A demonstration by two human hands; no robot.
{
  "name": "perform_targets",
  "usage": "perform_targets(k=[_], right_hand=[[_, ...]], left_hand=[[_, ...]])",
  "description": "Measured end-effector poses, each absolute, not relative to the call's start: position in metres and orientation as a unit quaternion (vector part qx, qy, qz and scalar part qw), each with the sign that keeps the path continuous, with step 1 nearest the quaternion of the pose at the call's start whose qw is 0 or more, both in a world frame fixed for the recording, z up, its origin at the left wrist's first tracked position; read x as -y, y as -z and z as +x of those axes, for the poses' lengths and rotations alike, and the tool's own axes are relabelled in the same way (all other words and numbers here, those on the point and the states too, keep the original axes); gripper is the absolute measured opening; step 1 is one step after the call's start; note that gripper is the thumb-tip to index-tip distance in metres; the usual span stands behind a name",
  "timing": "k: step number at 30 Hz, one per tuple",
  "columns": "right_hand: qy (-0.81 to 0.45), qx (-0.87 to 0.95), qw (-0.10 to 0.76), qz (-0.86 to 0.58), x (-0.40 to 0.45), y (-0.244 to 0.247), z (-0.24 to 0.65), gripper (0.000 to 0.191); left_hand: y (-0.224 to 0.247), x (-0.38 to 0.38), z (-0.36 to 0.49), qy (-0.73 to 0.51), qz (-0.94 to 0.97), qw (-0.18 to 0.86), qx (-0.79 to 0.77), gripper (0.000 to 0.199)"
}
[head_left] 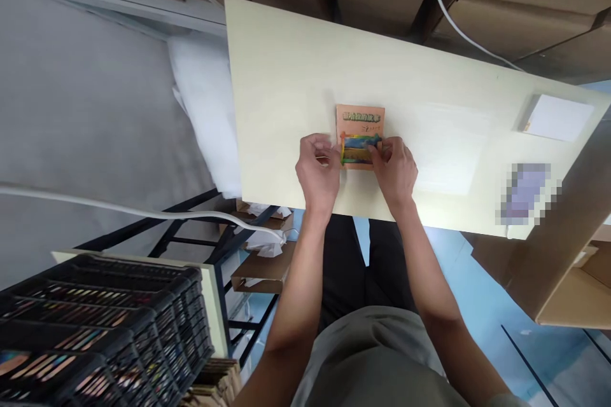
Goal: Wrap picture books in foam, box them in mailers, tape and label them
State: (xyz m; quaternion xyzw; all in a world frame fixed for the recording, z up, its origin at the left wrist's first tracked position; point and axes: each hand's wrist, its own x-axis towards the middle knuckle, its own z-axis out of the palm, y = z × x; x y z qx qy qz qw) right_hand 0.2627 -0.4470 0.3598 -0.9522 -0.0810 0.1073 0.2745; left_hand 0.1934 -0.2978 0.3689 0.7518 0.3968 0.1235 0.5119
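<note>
A small book (360,116) with an orange cover lies over the pale table (281,102), its printed title and colourful picture facing up. My left hand (319,168) grips its left edge near the lower corner, thumb against the side. At the right edge my right hand (397,168) pinches the book, with the thumb over the cover picture. Both hands partly cover the lower half of the cover. I cannot tell whether the book rests on the table or is slightly raised.
A white block-like stack (558,117) and a blurred-out purple object (525,191) lie at the table's right. Cardboard boxes (520,25) line the far side. Black crates (109,324) filled with books stand at lower left. A white cable (143,210) crosses the left.
</note>
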Motion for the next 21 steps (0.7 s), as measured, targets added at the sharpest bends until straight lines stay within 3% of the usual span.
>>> perform_targets(k=[11, 21], right_hand=[[-0.059, 0.138, 0.3, -0.942, 0.459, -0.335, 0.258, 0.024], [-0.018, 0.17, 0.286, -0.943, 0.459, -0.323, 0.248, 0.039]], left_hand=[[-0.366, 0.303, 0.21, -0.09, 0.789, 0.522, -0.311, 0.025], [-0.355, 0.305, 0.218, -0.095, 0.787, 0.437, -0.426, 0.022]])
